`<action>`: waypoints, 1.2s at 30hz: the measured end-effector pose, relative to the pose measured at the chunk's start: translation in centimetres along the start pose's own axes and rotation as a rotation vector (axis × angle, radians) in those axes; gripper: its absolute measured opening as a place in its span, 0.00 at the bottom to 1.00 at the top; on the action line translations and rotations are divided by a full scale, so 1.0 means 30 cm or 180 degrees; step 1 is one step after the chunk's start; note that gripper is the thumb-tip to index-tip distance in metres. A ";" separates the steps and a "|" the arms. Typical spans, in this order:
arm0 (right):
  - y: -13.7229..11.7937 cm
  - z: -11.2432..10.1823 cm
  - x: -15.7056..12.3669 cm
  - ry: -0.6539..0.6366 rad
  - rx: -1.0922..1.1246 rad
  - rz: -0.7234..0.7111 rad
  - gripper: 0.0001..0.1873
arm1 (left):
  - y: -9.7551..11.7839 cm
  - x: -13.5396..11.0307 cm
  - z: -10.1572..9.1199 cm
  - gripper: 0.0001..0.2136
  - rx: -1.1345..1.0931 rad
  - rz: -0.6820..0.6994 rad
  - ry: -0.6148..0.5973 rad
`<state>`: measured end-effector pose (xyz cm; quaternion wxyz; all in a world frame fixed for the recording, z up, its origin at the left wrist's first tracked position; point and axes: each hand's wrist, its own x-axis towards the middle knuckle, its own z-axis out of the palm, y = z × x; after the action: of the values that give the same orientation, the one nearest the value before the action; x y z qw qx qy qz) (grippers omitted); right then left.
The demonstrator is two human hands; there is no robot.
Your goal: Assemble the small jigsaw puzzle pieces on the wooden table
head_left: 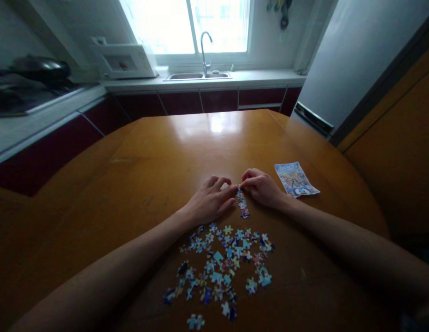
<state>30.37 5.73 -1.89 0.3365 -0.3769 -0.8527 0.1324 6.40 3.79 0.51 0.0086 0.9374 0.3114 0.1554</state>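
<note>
A narrow strip of joined jigsaw puzzle pieces (pixel 243 207) lies on the wooden table between my hands. My left hand (pixel 214 199) rests to its left, fingers apart, with the index fingertip touching the strip's far end. From the other side, my right hand (pixel 261 186) is closed, thumb and index finger pinched at that same far end on a puzzle piece mostly hidden by the fingertips. Many loose jigsaw pieces (pixel 217 276) are scattered nearer to me, in light blue, dark blue, yellow and pink.
A colourful printed sheet (pixel 296 179) lies right of my right hand on the wooden table (pixel 166 152). Beyond the table are a counter with a sink (pixel 186 76), a faucet (pixel 203 50) and a window. A covered pan (pixel 41 68) stands at the left; a fridge (pixel 352 55) at the right.
</note>
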 end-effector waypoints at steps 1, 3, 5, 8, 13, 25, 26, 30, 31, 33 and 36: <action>0.002 0.002 0.000 0.0001 -0.0012 0.0001 0.12 | -0.001 0.000 0.002 0.17 -0.0042 -0.0028 0.0036; 0.004 0.004 -0.001 -0.0002 -0.0024 0.0002 0.12 | -0.002 -0.001 0.006 0.17 -0.0109 -0.0092 0.0094; 0.004 0.004 -0.002 -0.0010 -0.0022 -0.0005 0.12 | -0.004 -0.002 0.007 0.17 -0.0139 -0.0097 0.0111; 0.001 0.001 -0.003 -0.0016 -0.0012 0.0003 0.12 | -0.005 -0.004 0.007 0.16 -0.0122 -0.0036 0.0090; -0.003 0.000 -0.002 -0.0008 0.0008 0.0034 0.11 | -0.003 -0.001 0.006 0.16 -0.0079 -0.0055 0.0012; -0.011 -0.004 0.003 -0.0148 -0.0209 -0.0024 0.12 | -0.004 0.000 0.003 0.17 -0.0100 -0.0020 0.0021; -0.013 -0.005 0.003 -0.0155 -0.0224 -0.0028 0.12 | -0.003 0.001 0.003 0.17 -0.0100 -0.0025 0.0011; -0.012 -0.004 0.006 -0.0150 -0.0250 -0.0030 0.11 | 0.000 0.004 0.004 0.17 -0.0098 -0.0082 -0.0018; -0.010 -0.003 0.007 -0.0152 -0.0242 -0.0029 0.11 | 0.001 0.004 0.004 0.17 -0.0100 -0.0094 -0.0026; -0.007 -0.001 0.009 -0.0157 -0.0190 -0.0017 0.11 | 0.001 0.003 0.003 0.17 -0.0102 -0.0111 -0.0054; -0.006 0.001 0.009 -0.0107 0.0004 0.0087 0.12 | 0.000 0.002 0.003 0.17 -0.0078 -0.0122 -0.0083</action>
<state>30.11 5.81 -1.69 0.3206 -0.3860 -0.8530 0.1438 6.46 3.82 0.44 0.0272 0.9331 0.3272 0.1468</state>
